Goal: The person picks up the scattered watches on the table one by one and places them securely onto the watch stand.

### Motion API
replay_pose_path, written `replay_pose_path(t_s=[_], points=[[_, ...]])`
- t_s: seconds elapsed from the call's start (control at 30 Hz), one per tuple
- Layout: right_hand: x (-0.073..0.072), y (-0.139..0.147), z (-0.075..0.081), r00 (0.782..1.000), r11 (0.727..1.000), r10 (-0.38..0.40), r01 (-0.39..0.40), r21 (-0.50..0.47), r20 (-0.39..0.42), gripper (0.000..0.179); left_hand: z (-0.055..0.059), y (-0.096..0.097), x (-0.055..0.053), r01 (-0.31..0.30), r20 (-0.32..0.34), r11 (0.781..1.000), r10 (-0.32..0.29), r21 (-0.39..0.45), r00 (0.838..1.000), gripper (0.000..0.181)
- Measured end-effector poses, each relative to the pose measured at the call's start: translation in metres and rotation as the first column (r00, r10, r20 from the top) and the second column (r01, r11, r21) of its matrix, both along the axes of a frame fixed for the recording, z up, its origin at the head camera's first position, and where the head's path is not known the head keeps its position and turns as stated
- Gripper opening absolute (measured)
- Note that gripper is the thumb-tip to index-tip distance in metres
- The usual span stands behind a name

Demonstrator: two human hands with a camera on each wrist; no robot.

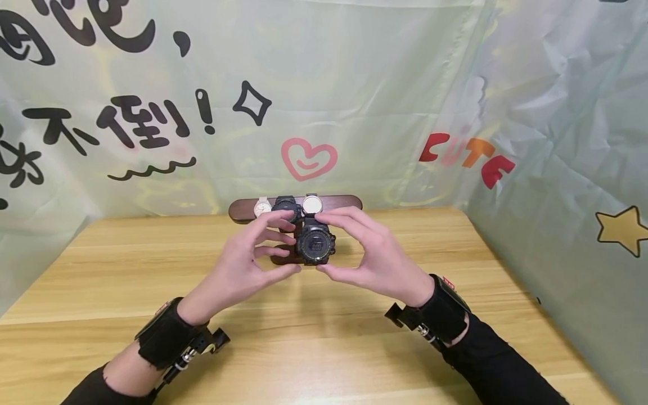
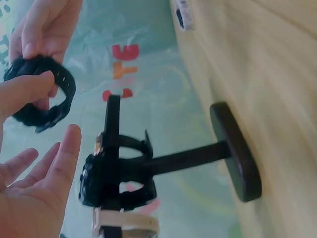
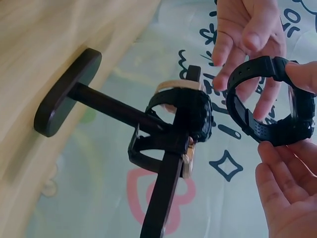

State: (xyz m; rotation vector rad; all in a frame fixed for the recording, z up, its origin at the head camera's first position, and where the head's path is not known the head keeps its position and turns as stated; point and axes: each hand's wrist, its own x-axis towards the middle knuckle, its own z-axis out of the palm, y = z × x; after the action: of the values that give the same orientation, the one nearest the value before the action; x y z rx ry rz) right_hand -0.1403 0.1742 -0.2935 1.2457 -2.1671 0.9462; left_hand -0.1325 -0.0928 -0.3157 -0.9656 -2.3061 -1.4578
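A black digital watch (image 1: 316,245), its strap closed into a loop, is held between the thumb and fingers of my right hand (image 1: 377,253). In the right wrist view the watch (image 3: 257,101) shows side-on, thumb on top and fingertips below. My left hand (image 1: 253,250) is left of it, fingers spread and bent loosely; the right wrist view shows this left hand (image 3: 250,34) beyond the strap, holding nothing. Behind the hands, a dark wooden watch stand (image 1: 344,201) carries a white watch (image 1: 262,208), another black watch (image 1: 286,208) and a pale-faced watch (image 1: 311,205) with a dark strap.
The stand's post rises from an oblong base (image 2: 235,151) on the wooden table (image 1: 314,349). Printed fabric (image 1: 364,84) hangs right behind the table's back edge and along its right side. Both wrists wear black bands (image 1: 174,332) with small camera mounts.
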Motion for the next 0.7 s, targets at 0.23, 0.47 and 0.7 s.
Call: replay_pose_path(t_s=[0.23,0.47,0.7], points=[[-0.002,0.009,0.006,0.999,0.999,-0.038,0.038,0.005,0.004,0.076,0.010,-0.016,-0.001,-0.096,-0.103,0.995,0.092,-0.031,0.990,0.081],[-0.010,0.019,0.009,0.997,0.997,-0.073,0.073,0.004,-0.025,0.077,0.016,-0.036,-0.009,-0.168,-0.226,0.986,0.160,-0.015,0.961,0.069],[-0.016,0.031,0.011,0.990,0.990,-0.140,0.140,0.030,-0.002,0.076,0.018,-0.055,-0.018,-0.307,-0.314,0.951,0.281,-0.033,0.907,0.060]])
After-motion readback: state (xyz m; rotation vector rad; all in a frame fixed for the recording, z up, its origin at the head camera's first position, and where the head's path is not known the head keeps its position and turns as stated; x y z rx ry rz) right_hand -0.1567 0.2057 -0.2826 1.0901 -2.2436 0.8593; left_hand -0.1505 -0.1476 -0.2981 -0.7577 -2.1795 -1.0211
